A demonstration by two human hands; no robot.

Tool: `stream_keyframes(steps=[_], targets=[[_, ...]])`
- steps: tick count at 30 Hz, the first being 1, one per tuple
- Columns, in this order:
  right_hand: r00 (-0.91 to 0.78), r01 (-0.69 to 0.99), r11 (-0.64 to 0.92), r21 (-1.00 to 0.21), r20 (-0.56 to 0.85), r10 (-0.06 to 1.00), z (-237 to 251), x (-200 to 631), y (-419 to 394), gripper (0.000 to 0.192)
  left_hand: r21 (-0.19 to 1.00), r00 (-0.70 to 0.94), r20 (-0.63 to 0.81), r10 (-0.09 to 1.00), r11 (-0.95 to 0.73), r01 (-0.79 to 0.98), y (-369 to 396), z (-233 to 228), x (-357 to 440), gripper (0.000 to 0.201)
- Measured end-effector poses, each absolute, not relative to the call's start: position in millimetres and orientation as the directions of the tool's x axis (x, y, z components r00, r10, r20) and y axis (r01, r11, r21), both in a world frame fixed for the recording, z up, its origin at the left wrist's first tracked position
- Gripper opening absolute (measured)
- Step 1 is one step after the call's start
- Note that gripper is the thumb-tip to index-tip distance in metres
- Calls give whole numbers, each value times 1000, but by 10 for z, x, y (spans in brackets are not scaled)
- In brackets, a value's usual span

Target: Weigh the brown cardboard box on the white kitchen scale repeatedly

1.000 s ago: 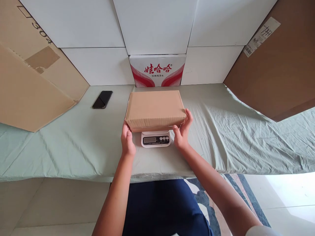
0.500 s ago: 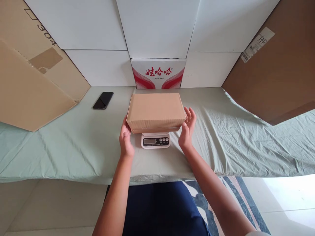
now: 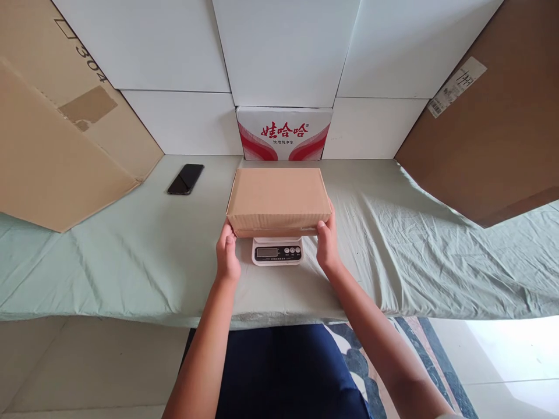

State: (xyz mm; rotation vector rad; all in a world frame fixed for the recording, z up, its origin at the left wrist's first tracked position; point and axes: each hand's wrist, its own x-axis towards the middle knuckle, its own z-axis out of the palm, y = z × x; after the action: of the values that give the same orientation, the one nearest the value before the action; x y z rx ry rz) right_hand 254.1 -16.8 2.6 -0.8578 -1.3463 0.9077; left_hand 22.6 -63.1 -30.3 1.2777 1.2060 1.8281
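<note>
A closed brown cardboard box (image 3: 279, 195) sits level over a white digital kitchen scale (image 3: 276, 254), hiding most of the scale's platform. Only the front panel, with its small grey display and several round buttons, shows below the box. My left hand (image 3: 227, 253) grips the box's front left corner, its fingers partly hidden by the box. On the opposite side, my right hand (image 3: 327, 241) is closed on the front right corner, thumb on the front face. Whether the box rests fully on the scale I cannot tell.
A black smartphone (image 3: 186, 179) lies to the left on the green cloth (image 3: 131, 250). Behind stands a white and red carton (image 3: 283, 134) among white panels (image 3: 283, 49). Large cardboard sheets flank the table, one left (image 3: 65, 169) and one right (image 3: 493, 139).
My right hand has closed in from beside the box and now grips its right corner. The left hand has tightened on the left corner. The view has shifted slightly.
</note>
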Motion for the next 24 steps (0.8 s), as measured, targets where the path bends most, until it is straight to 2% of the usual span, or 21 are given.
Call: stream_keyframes(steps=[5,9,14,18,24], targets=[[22,21,510,-860,510,860,274,2609,63,73,913,-300,385,873,-408,-14,-360,-25,167,85],[-28,19,603,-798,602,798,381,2579,570,66,951,-338,253,906,-297,-82,202,120,26,92],[-46,-26,560,-828,560,827,116,2439,1038,71,955,-348,199,916,-261,-140,707,-154,-76,97],[2,-14,521,-853,521,854,-125,2416,1098,72,956,-342,205,917,-263,-132,757,-372,-75,95],[-11,-31,457,-889,457,889,-196,2434,1130,73,966,-335,195,922,-240,-97,738,-408,-46,98]])
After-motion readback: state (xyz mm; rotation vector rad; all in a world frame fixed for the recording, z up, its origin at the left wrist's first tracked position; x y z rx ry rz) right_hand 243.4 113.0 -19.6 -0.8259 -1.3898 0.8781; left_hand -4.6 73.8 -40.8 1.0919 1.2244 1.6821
